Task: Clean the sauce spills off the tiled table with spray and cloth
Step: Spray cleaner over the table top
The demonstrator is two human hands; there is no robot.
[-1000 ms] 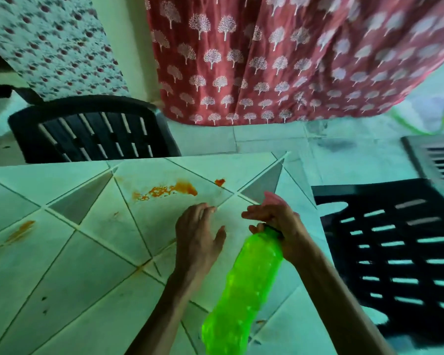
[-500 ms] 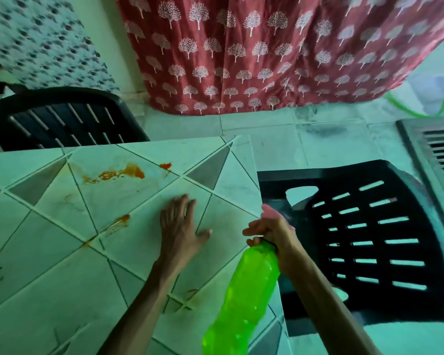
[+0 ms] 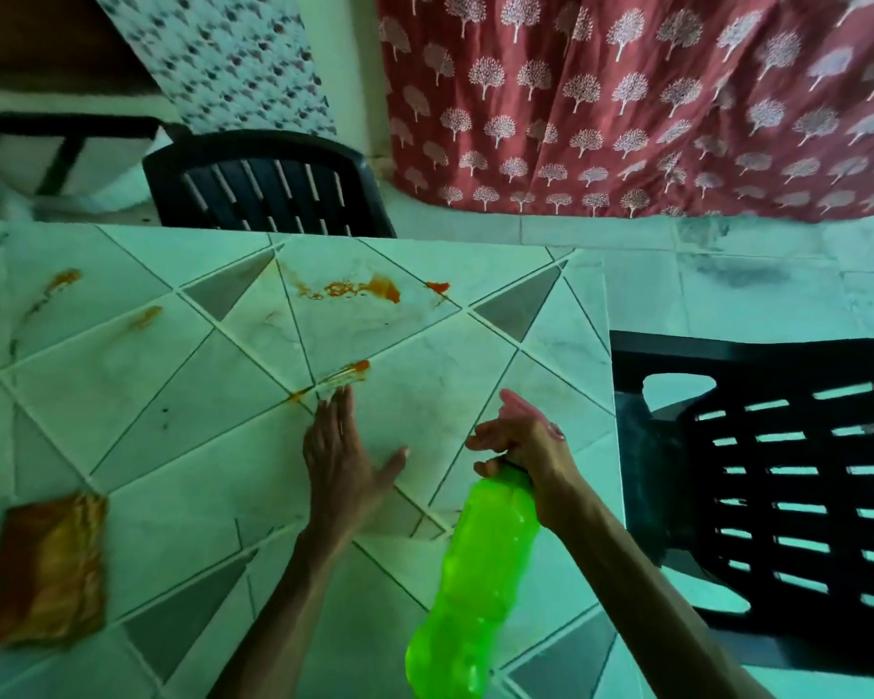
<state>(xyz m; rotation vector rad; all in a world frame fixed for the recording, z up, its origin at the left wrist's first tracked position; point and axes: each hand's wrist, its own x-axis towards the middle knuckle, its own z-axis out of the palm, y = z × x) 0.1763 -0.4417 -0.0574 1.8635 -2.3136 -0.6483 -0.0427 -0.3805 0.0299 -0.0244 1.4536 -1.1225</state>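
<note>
A lived-in home dining corner, possibly a covered patio, is suggested. A pale tiled table (image 3: 425, 340) with grey triangular insets is flanked by a black slatted plastic chair (image 3: 268, 186) behind it and a second black chair (image 3: 788, 476) to its right. Beyond the table a red tree-printed fabric curtain (image 3: 626, 103) is hung over pale floor tiles (image 3: 702, 310).

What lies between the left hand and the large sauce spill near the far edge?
In the head view, a smaller sauce smear lies just beyond the left hand; past it, only tile up to the large spill.
</note>
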